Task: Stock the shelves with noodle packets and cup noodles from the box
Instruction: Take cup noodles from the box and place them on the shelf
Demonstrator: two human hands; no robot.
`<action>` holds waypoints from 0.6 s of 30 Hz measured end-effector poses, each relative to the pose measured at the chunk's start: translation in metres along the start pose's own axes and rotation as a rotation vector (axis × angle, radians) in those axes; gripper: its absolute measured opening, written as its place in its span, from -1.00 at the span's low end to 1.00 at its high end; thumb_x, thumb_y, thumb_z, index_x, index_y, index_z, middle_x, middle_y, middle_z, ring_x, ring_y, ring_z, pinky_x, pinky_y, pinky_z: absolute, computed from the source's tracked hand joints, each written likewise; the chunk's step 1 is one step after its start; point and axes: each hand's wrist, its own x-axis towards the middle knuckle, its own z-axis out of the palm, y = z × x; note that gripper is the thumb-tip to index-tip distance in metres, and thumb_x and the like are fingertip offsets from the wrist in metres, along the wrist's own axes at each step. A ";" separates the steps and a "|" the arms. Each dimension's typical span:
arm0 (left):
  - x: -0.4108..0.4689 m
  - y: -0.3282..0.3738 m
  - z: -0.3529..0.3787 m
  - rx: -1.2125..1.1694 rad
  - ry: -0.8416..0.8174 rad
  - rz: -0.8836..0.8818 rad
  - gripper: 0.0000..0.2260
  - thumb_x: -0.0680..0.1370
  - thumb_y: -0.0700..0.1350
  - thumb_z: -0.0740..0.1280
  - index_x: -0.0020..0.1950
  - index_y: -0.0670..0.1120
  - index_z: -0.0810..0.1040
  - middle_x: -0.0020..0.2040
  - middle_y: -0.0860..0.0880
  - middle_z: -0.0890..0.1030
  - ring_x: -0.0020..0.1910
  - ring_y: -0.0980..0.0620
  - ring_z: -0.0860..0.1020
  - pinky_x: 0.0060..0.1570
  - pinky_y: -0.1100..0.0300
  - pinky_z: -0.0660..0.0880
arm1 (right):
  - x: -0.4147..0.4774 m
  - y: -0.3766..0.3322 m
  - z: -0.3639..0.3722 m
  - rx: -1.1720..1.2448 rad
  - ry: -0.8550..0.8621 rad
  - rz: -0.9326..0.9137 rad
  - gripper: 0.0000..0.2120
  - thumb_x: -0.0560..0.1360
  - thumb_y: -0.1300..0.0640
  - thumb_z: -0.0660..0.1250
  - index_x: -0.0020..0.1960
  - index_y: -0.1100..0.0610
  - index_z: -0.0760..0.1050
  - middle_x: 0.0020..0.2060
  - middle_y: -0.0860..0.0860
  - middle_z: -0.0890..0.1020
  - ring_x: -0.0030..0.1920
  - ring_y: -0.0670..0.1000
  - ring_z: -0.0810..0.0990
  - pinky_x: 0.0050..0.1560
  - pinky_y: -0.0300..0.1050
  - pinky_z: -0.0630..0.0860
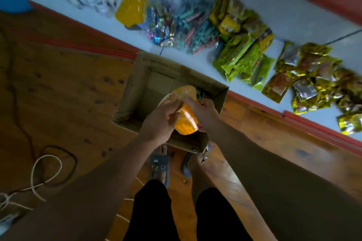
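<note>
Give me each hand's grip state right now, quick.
Left grip: closed on the orange plastic noodle cup.
Right grip: closed on the same cup.

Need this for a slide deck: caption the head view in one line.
Left hand and right hand grip orange cup noodles over the open cardboard box beside a shelf of packets.

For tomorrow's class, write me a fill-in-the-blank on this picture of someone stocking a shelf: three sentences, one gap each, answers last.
1. The left hand and the right hand grip cup noodles coloured ____.
2. They hold them over an open box made of ____.
3. On the shelf, the packets lying next to the gold packets are ____.
Missing words: orange; cardboard; green.
</note>
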 end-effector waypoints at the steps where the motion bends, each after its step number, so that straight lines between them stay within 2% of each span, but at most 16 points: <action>1: -0.007 0.008 -0.006 0.009 -0.002 0.028 -0.61 0.65 -0.07 0.23 0.50 0.05 0.38 0.46 0.01 0.44 0.38 -0.03 0.45 0.21 0.21 0.39 | -0.014 -0.001 -0.003 0.035 0.045 0.019 -0.27 0.33 -0.40 0.34 0.31 0.05 0.37 0.14 0.07 0.53 0.08 0.10 0.53 0.19 0.12 0.54; 3: -0.023 0.027 -0.020 0.009 -0.017 0.076 -0.59 0.63 -0.04 0.27 0.50 0.07 0.37 0.49 0.04 0.40 0.42 -0.01 0.42 0.31 0.04 0.43 | -0.042 -0.004 -0.011 0.111 0.114 0.038 -0.38 0.38 -0.30 0.38 0.31 -0.01 0.36 0.11 0.06 0.52 0.07 0.12 0.53 0.18 0.15 0.54; 5: -0.040 0.047 -0.039 -0.067 -0.056 0.132 -0.52 0.61 0.05 0.30 0.52 0.12 0.31 0.53 0.09 0.32 0.45 0.04 0.36 0.35 0.02 0.41 | -0.071 -0.010 -0.021 0.183 0.157 0.019 -0.46 0.43 -0.22 0.38 0.30 -0.02 0.36 0.12 0.06 0.52 0.02 0.09 0.53 0.15 0.15 0.56; 7: -0.056 0.069 -0.061 -0.234 -0.061 0.140 -0.50 0.58 0.16 0.29 0.52 0.21 0.28 0.49 0.16 0.34 0.40 0.13 0.40 0.30 0.19 0.43 | -0.103 -0.018 -0.034 0.265 0.164 -0.008 -0.51 0.44 -0.20 0.38 0.28 -0.05 0.34 0.16 0.07 0.48 0.01 0.07 0.51 0.13 0.17 0.57; 8: -0.065 0.081 -0.072 -0.323 -0.034 0.106 -0.52 0.57 0.18 0.31 0.48 0.20 0.31 0.40 0.20 0.41 0.33 0.21 0.44 0.27 0.30 0.42 | -0.119 -0.022 -0.040 0.296 0.164 -0.025 -0.52 0.44 -0.19 0.39 0.26 -0.07 0.34 0.17 0.07 0.47 0.04 0.09 0.51 0.14 0.20 0.57; 9: -0.073 0.093 -0.083 -0.428 -0.017 0.050 -0.51 0.55 0.19 0.35 0.45 0.15 0.33 0.33 0.21 0.47 0.28 0.24 0.46 0.28 0.32 0.40 | -0.136 -0.026 -0.047 0.321 0.162 -0.047 -0.53 0.45 -0.19 0.39 0.26 -0.07 0.34 0.18 0.08 0.47 0.06 0.10 0.50 0.15 0.22 0.56; 11: -0.085 0.112 -0.098 -0.640 -0.057 -0.070 -0.42 0.52 0.16 0.40 0.48 0.04 0.31 0.30 0.13 0.52 0.34 0.10 0.47 0.35 0.09 0.41 | -0.168 -0.031 -0.057 0.378 0.161 -0.100 -0.54 0.47 -0.16 0.37 0.29 -0.05 0.34 0.19 0.07 0.49 0.09 0.10 0.51 0.17 0.25 0.54; 12: -0.093 0.124 -0.104 -0.693 -0.109 -0.102 -0.46 0.55 0.11 0.36 0.48 0.01 0.32 0.29 0.10 0.52 0.37 0.02 0.45 0.33 0.03 0.41 | -0.183 -0.033 -0.062 0.413 0.162 -0.125 -0.54 0.48 -0.15 0.36 0.30 -0.04 0.34 0.18 0.07 0.50 0.11 0.09 0.52 0.17 0.24 0.54; 16: -0.119 0.166 -0.115 -0.722 -0.195 -0.079 -0.57 0.61 0.04 0.27 0.47 0.02 0.35 0.35 0.02 0.49 0.35 -0.01 0.44 0.37 -0.05 0.38 | -0.237 -0.037 -0.081 0.536 0.190 -0.224 -0.55 0.53 -0.12 0.33 0.36 -0.03 0.34 0.19 0.07 0.52 0.14 0.08 0.53 0.16 0.15 0.54; 18: -0.129 0.191 -0.117 -0.688 -0.216 0.000 -0.66 0.61 0.03 0.29 0.38 0.08 0.42 0.29 0.06 0.53 0.30 0.01 0.47 0.33 0.00 0.41 | -0.262 -0.032 -0.093 0.591 0.248 -0.268 -0.60 0.52 -0.10 0.33 0.32 -0.02 0.41 0.16 0.05 0.55 0.12 0.04 0.55 0.09 0.06 0.55</action>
